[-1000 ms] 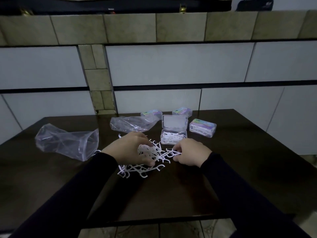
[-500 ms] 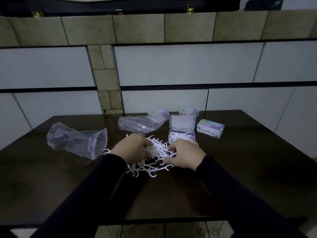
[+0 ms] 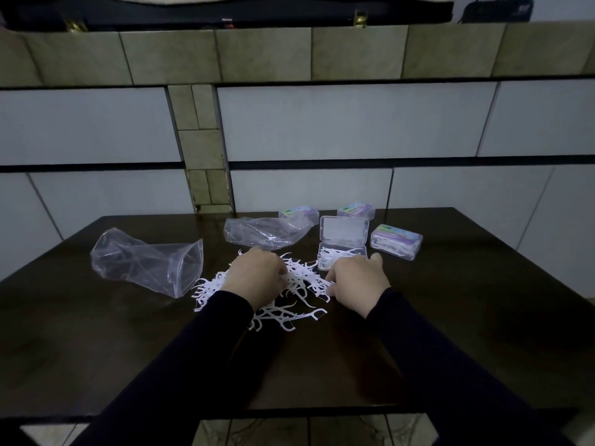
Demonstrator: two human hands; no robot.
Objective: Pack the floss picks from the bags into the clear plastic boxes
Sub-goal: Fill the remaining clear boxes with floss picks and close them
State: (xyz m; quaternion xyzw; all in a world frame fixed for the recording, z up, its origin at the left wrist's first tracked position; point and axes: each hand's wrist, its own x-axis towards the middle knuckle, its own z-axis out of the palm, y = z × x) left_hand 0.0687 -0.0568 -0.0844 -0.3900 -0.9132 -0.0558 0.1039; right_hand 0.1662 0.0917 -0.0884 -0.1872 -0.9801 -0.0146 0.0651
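Note:
A heap of white floss picks (image 3: 291,309) lies on the dark table (image 3: 450,317) in front of me. My left hand (image 3: 254,276) rests on the heap's left part with its fingers curled down into the picks. My right hand (image 3: 357,280) sits at the heap's right edge, fingertips pinching picks just in front of an open clear plastic box (image 3: 343,244). That box has its lid raised and some picks inside. A shut box (image 3: 396,241) holding picks stands to its right.
Two more shut boxes (image 3: 297,214) (image 3: 355,210) stand at the back of the table. An empty clear bag (image 3: 148,262) lies at the left, and a second bag (image 3: 264,233) lies behind the heap. A tiled wall rises behind the table.
Both hands moved forward and closer over the heap. My right hand has shifted toward the open box, and my left hand now lies flatter on the picks.

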